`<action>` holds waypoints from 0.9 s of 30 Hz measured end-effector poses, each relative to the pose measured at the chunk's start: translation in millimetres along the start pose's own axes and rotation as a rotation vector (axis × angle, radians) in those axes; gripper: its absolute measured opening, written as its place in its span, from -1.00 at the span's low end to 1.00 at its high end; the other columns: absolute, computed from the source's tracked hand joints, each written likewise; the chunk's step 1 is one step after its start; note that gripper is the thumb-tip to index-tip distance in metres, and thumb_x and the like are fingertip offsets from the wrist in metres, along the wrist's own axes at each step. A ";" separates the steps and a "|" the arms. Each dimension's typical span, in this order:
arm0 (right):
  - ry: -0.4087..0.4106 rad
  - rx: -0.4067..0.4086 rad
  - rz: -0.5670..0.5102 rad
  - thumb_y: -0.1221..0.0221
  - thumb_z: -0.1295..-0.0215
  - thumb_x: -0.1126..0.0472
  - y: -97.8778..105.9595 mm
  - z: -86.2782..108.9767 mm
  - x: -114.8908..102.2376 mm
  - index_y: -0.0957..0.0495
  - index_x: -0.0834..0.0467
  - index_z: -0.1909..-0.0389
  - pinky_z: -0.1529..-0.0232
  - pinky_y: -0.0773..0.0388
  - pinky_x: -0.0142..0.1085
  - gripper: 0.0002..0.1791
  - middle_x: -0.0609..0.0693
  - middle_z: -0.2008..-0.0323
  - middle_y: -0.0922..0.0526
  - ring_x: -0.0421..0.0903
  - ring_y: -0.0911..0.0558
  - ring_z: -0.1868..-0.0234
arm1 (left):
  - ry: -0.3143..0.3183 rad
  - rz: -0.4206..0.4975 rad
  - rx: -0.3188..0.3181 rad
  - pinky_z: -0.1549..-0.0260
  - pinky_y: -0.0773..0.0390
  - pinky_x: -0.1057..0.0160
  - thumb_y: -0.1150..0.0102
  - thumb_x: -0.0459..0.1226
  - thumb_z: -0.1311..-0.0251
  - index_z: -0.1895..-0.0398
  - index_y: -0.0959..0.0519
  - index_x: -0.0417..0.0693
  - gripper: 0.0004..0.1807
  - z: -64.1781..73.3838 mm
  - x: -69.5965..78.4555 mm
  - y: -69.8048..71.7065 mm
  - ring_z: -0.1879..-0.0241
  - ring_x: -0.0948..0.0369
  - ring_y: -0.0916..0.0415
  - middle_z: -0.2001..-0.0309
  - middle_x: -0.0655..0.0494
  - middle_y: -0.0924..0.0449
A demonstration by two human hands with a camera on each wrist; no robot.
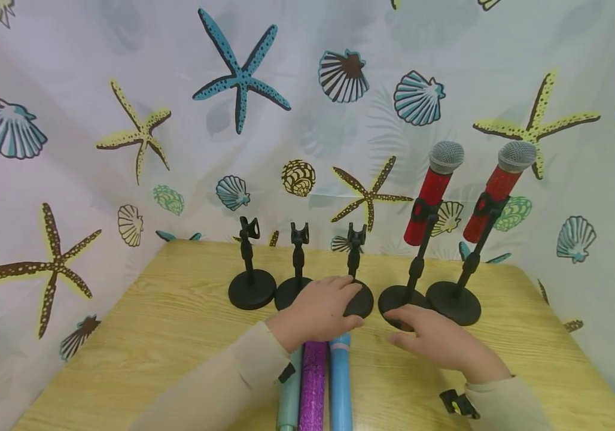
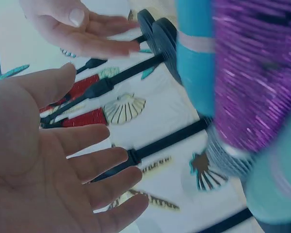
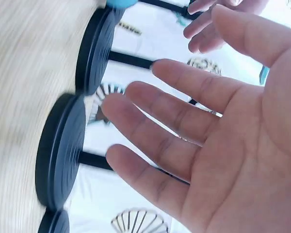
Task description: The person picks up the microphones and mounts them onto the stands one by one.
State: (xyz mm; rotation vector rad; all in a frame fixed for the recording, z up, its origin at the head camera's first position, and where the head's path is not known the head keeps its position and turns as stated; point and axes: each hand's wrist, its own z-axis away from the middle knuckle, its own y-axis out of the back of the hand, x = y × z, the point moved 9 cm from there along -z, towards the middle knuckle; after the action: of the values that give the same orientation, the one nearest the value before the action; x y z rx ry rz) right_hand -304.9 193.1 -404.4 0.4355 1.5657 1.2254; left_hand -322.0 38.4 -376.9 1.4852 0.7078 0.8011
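My left hand (image 1: pixel 318 311) hovers with loosely extended fingers over the upper ends of three microphones, holding nothing. These lie side by side on the table: a teal microphone (image 1: pixel 290 389), a glittery purple microphone (image 1: pixel 314 383) and a blue microphone (image 1: pixel 341 383). In the head view the hand hides their far ends; a silver mesh head (image 2: pixel 228 158) shows in the left wrist view. To the right, my right hand (image 1: pixel 439 341) is held in the air, fingers extended and nothing in it, before the stand (image 1: pixel 415 269) that bears a red microphone (image 1: pixel 431 191).
Another red microphone (image 1: pixel 493 185) sits in the rightmost stand (image 1: pixel 469 269). Three black stands with bare clips stand left of these: a left stand (image 1: pixel 250 287), a middle stand (image 1: pixel 298 257) and a right stand (image 1: pixel 355 257). A shell-patterned curtain (image 1: pixel 297 131) surrounds the wooden table (image 1: pixel 189 311).
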 end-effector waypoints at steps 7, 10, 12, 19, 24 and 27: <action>0.057 -0.028 0.033 -0.25 -0.39 -0.10 -29.1 -16.0 -24.2 -0.69 0.05 0.10 0.19 -0.58 -0.13 -0.69 -0.22 0.19 -0.66 -0.21 -0.62 0.23 | 0.046 0.084 0.109 -0.34 -0.25 -0.10 -0.11 0.19 -0.38 -0.51 -0.33 0.04 -0.26 34.5 -35.0 6.8 -0.46 0.02 -0.20 -0.49 0.02 -0.26; 0.067 -0.051 0.060 -0.22 -0.39 -0.17 -42.3 -21.9 -32.1 -0.68 -0.02 0.27 0.34 -0.54 -0.18 -0.69 -0.27 0.40 -0.62 -0.24 -0.57 0.39 | 0.057 0.102 0.130 -0.33 -0.25 -0.12 -0.12 0.17 -0.37 -0.49 -0.34 0.01 -0.26 43.0 -46.0 5.6 -0.45 0.00 -0.22 -0.47 0.00 -0.28; 0.043 -0.079 0.061 -0.19 -0.37 -0.26 -50.4 -24.9 -34.1 -0.67 -0.05 0.37 0.45 -0.47 -0.20 -0.63 -0.25 0.52 -0.57 -0.23 -0.51 0.50 | 0.068 0.116 0.133 -0.33 -0.25 -0.12 -0.12 0.18 -0.37 -0.48 -0.35 0.01 -0.26 46.3 -51.6 3.6 -0.45 -0.01 -0.22 -0.47 0.00 -0.29; -0.057 -0.139 0.013 -0.18 -0.23 -0.44 -70.4 -34.1 -35.5 -0.59 -0.02 0.63 0.62 -0.35 -0.25 -0.41 -0.17 0.73 -0.49 -0.20 -0.44 0.69 | 0.114 0.170 0.109 -0.33 -0.25 -0.16 -0.13 0.18 -0.37 -0.46 -0.38 0.04 -0.29 51.5 -66.2 -6.3 -0.46 0.00 -0.21 -0.47 0.01 -0.29; -0.057 -0.132 -0.041 -0.24 -0.17 -0.43 -80.4 -40.5 -39.5 -0.49 -0.01 0.77 0.65 -0.26 -0.30 -0.37 -0.22 0.81 -0.39 -0.23 -0.37 0.73 | 0.117 0.200 0.097 -0.33 -0.24 -0.17 -0.13 0.17 -0.37 -0.46 -0.39 0.04 -0.29 52.9 -71.4 -10.0 -0.45 -0.01 -0.21 -0.47 0.00 -0.29; -0.066 -0.147 -0.074 -0.25 -0.18 -0.42 -86.0 -43.4 -40.8 -0.48 -0.01 0.78 0.65 -0.24 -0.31 -0.37 -0.21 0.82 -0.37 -0.23 -0.36 0.74 | 0.117 0.210 0.093 -0.33 -0.23 -0.17 -0.13 0.16 -0.38 -0.45 -0.39 0.03 -0.30 53.5 -73.1 -10.8 -0.45 -0.01 -0.22 -0.47 0.00 -0.29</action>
State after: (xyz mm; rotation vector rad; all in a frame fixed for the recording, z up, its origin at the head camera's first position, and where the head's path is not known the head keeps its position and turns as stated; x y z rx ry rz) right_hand -301.6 105.4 -461.5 0.3170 1.4135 1.2470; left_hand -319.6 -51.2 -393.8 1.6248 0.6907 1.0337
